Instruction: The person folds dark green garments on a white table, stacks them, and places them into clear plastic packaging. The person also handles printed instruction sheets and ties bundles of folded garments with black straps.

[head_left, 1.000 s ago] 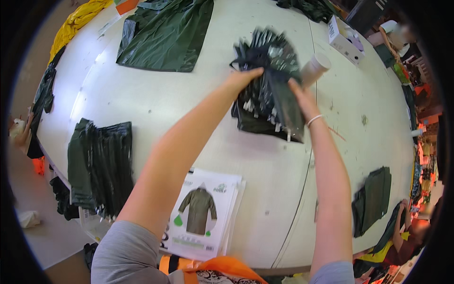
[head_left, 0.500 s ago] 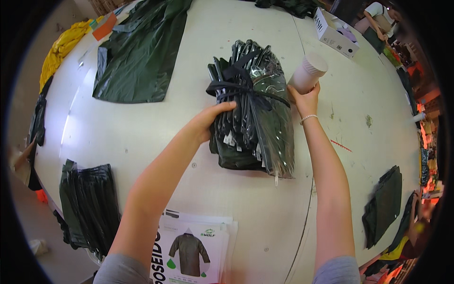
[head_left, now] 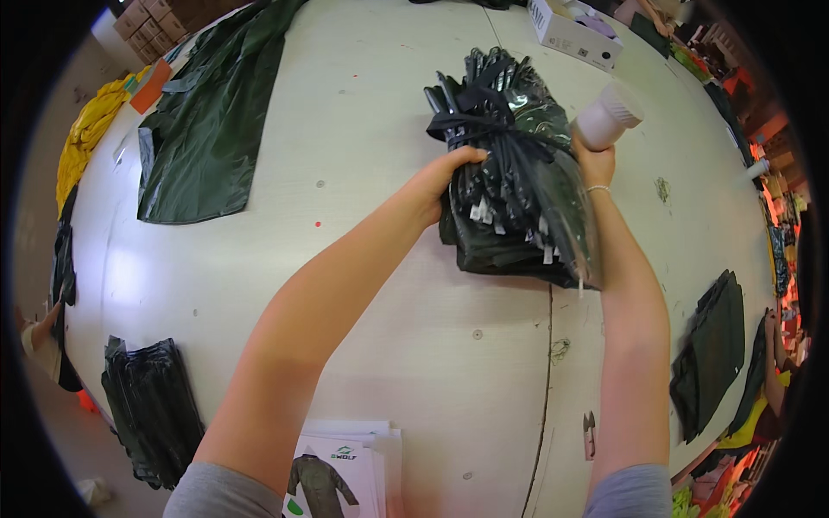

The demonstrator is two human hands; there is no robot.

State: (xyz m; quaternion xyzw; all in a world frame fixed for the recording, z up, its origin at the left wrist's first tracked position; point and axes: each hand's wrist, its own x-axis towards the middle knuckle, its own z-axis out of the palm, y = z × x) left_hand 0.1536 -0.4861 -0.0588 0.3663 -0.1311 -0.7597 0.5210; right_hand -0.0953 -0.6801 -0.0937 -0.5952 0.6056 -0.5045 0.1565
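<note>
A bundle of folded dark green garments in clear plastic (head_left: 518, 194) is bound round with a black strap (head_left: 471, 123) tied in a knot. My left hand (head_left: 453, 177) grips its left side, thumb on top just below the strap; the fingers are hidden under the bundle. At its right side my right hand (head_left: 596, 164) is closed round the lower part of a tilted white bottle (head_left: 607, 116) with a ribbed lid. That hand lies close against the plastic, its fingers mostly hidden behind the bottle.
Dark garments lie spread (head_left: 211, 121) at the far left and stacked at the near left (head_left: 154, 410) and right (head_left: 712, 358). Printed sheets (head_left: 384, 466), thread snips (head_left: 590, 434) and a white box (head_left: 574, 39) are on the table. Other people work at its edges.
Both hands, the bundle and the white bottle have moved to the right across the table together. The view has shifted, and the thread snips now show beside my right forearm.
</note>
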